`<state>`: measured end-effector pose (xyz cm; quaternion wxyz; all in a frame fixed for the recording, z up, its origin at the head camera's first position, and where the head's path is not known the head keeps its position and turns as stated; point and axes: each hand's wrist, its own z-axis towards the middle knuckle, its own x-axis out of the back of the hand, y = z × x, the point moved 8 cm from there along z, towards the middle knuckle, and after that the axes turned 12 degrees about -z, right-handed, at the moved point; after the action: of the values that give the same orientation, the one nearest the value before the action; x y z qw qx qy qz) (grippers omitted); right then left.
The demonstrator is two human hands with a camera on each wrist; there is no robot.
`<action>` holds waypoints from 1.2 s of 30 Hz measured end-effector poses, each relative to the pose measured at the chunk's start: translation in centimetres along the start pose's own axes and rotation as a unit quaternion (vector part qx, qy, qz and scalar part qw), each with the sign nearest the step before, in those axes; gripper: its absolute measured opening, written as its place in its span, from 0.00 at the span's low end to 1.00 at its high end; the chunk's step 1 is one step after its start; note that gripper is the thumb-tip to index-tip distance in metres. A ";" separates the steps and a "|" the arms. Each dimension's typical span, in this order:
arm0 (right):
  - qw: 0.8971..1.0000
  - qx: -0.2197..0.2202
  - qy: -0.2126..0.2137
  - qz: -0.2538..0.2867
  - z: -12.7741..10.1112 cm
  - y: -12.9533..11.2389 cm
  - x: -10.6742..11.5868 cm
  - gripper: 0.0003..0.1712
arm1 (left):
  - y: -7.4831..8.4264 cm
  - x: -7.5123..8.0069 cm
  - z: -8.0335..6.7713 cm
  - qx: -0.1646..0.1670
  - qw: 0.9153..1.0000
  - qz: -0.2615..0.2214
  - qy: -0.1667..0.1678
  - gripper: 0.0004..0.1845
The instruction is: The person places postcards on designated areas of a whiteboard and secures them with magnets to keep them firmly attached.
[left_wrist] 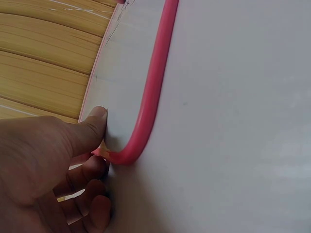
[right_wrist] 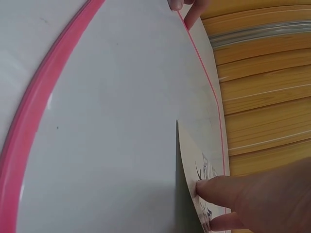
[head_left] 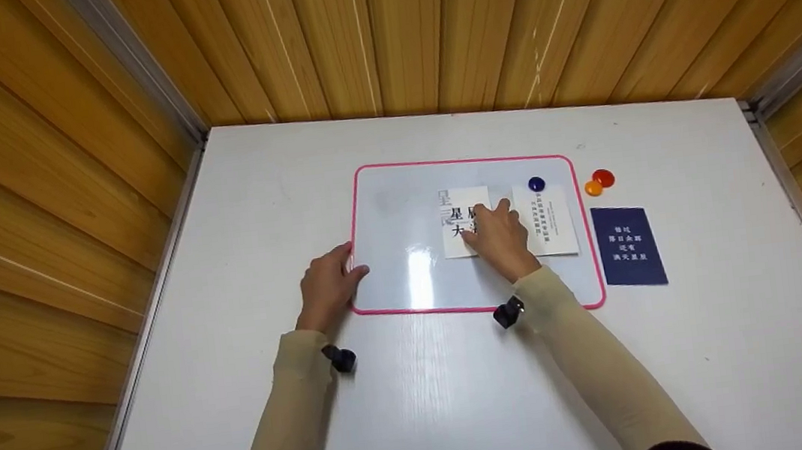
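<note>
A whiteboard (head_left: 407,277) with a pink frame lies on the white table. My left hand (head_left: 327,286) grips its left edge, thumb on the upper side and fingers curled at the rim, as the left wrist view shows. On the board, my right hand (head_left: 502,240) holds a white card (head_left: 452,245) with black characters at its right part. The thumb (right_wrist: 209,189) lies against the printed face, and the card's near edge stands off the board. Beside it, partly behind my right hand, a second white card (head_left: 558,226) sits under a dark blue round magnet (head_left: 536,184).
Right of the board lie a red round magnet (head_left: 603,178), an orange one (head_left: 593,189) touching it, and a navy card (head_left: 628,246) with white characters. Wood-panelled walls (head_left: 401,29) border the table (head_left: 421,404) at the back and sides.
</note>
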<state>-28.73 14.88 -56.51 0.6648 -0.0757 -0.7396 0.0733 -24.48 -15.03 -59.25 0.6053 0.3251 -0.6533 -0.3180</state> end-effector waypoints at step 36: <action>1.000 0.004 0.011 -0.023 -0.3 -0.2 0.1 0.29 | 0.2 0.0 0.0 -0.006 1.000 0.019 0.001 0.31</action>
<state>-28.46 14.69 -56.32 0.6749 -0.0563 -0.7333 0.0600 -24.52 -14.93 -59.05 0.6134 0.3094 -0.6572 -0.3100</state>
